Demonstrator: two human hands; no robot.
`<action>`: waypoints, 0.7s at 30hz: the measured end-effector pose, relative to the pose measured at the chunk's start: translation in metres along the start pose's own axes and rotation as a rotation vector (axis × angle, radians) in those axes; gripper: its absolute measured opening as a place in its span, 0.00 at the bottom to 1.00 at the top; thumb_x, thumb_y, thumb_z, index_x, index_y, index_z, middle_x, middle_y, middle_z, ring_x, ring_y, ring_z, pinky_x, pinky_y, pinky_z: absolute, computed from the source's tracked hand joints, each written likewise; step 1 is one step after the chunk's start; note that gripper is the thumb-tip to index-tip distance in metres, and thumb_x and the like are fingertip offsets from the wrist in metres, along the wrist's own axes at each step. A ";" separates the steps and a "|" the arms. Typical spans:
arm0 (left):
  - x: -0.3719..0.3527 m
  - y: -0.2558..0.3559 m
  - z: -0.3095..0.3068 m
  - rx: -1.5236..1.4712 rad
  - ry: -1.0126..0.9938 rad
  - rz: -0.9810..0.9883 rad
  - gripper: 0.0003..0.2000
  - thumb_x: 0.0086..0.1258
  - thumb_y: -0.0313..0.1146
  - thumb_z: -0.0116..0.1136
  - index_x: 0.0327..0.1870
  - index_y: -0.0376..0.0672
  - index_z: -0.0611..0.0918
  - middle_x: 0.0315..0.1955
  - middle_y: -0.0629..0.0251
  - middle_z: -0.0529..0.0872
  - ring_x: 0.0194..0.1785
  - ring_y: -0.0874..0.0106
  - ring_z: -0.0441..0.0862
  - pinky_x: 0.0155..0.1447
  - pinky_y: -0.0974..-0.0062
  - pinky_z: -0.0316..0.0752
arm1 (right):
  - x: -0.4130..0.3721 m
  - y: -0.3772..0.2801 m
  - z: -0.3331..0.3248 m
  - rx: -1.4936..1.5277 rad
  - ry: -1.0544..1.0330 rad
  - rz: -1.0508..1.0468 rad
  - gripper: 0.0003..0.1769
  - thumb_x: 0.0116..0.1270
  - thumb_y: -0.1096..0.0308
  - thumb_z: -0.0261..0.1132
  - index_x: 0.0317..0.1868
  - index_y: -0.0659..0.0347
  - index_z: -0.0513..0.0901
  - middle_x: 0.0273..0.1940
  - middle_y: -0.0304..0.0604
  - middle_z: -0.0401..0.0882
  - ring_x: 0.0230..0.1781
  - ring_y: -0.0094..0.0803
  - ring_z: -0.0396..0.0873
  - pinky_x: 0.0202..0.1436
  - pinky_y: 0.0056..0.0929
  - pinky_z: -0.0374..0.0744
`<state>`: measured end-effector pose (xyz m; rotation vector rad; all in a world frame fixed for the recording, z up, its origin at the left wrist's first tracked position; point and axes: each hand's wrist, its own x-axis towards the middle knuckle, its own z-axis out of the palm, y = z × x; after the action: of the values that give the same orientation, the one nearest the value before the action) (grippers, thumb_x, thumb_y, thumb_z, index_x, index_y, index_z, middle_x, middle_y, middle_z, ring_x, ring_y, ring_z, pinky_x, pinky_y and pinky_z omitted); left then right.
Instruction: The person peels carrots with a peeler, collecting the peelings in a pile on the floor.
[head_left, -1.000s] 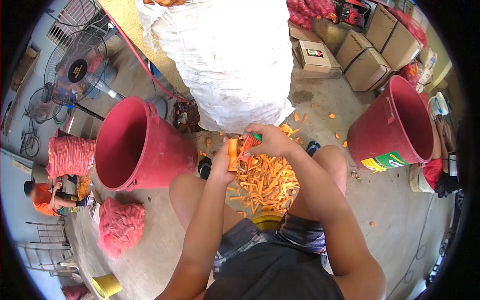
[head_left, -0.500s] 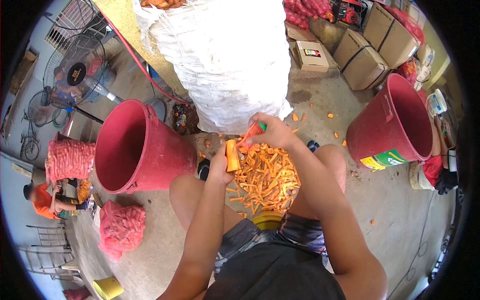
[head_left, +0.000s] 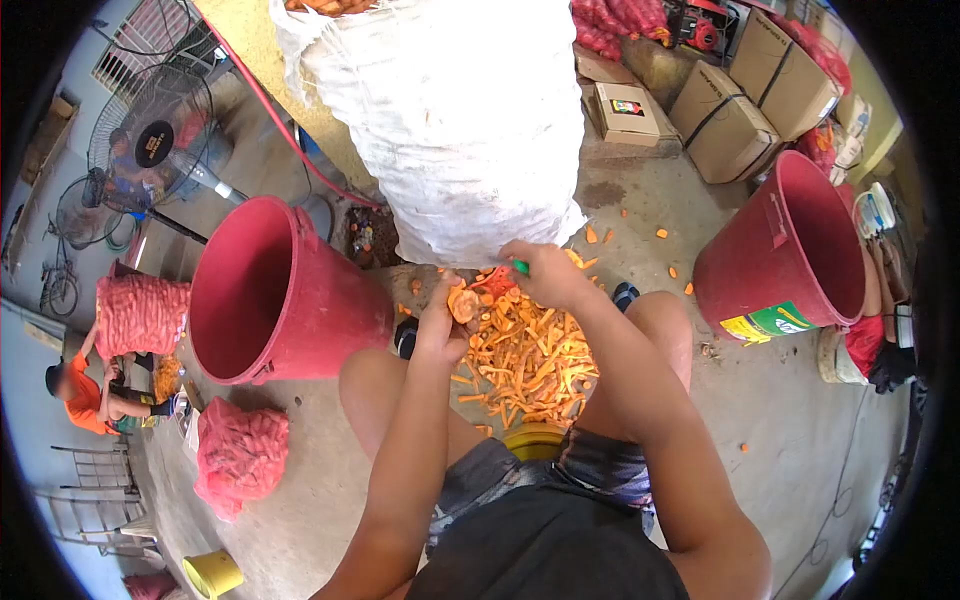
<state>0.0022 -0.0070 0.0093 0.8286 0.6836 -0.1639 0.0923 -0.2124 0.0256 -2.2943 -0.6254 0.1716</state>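
Note:
My left hand (head_left: 438,325) is wrapped round an orange carrot piece (head_left: 464,305), whose round end faces up toward the camera. Just to its right, my right hand (head_left: 548,272) grips a peeler with a green handle (head_left: 521,267) and a red-orange head, which is close to the carrot's far end. Below both hands, a heap of orange peelings (head_left: 530,360) lies on the floor between my legs. A yellow rim (head_left: 533,441) shows at the near side of the heap.
A large white sack (head_left: 465,130) stands ahead. Red bins stand at left (head_left: 290,290) and right (head_left: 780,245). Cardboard boxes (head_left: 722,120) are at the back right. A pink mesh bag (head_left: 241,452), a fan (head_left: 152,143) and a person in orange (head_left: 84,395) are at left.
The carrot has tilted so that its end now faces the camera, instead of its long side. My right hand has shifted slightly down and right with the peeler.

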 end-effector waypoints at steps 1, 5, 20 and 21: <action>0.005 0.001 -0.001 0.000 0.004 -0.001 0.17 0.82 0.55 0.60 0.53 0.52 0.82 0.31 0.72 0.83 0.27 0.77 0.80 0.26 0.82 0.76 | -0.004 -0.005 0.005 -0.039 -0.058 -0.058 0.19 0.70 0.67 0.74 0.59 0.52 0.83 0.49 0.52 0.91 0.52 0.54 0.88 0.55 0.48 0.85; 0.024 -0.002 -0.013 -0.144 0.040 0.035 0.13 0.84 0.47 0.58 0.47 0.48 0.83 0.32 0.73 0.84 0.27 0.78 0.80 0.24 0.86 0.75 | -0.010 -0.020 0.015 -0.118 0.028 -0.071 0.18 0.69 0.73 0.67 0.58 0.56 0.82 0.49 0.55 0.89 0.50 0.57 0.88 0.54 0.51 0.85; 0.025 -0.015 0.004 -0.200 0.147 0.054 0.08 0.84 0.41 0.57 0.48 0.50 0.85 0.33 0.75 0.85 0.30 0.82 0.80 0.25 0.85 0.67 | -0.021 -0.041 0.048 -0.250 -0.013 -0.039 0.19 0.69 0.71 0.63 0.59 0.64 0.75 0.47 0.58 0.84 0.43 0.61 0.89 0.45 0.53 0.87; 0.026 -0.018 0.001 -0.192 0.101 0.056 0.08 0.84 0.40 0.56 0.46 0.49 0.84 0.31 0.74 0.83 0.29 0.81 0.79 0.24 0.84 0.66 | -0.019 -0.037 0.051 -0.249 -0.013 -0.037 0.19 0.69 0.71 0.63 0.59 0.64 0.75 0.47 0.58 0.84 0.43 0.61 0.89 0.45 0.53 0.87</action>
<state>0.0164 -0.0167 -0.0173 0.6735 0.7576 -0.0057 0.0463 -0.1669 0.0137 -2.5197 -0.7308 0.0956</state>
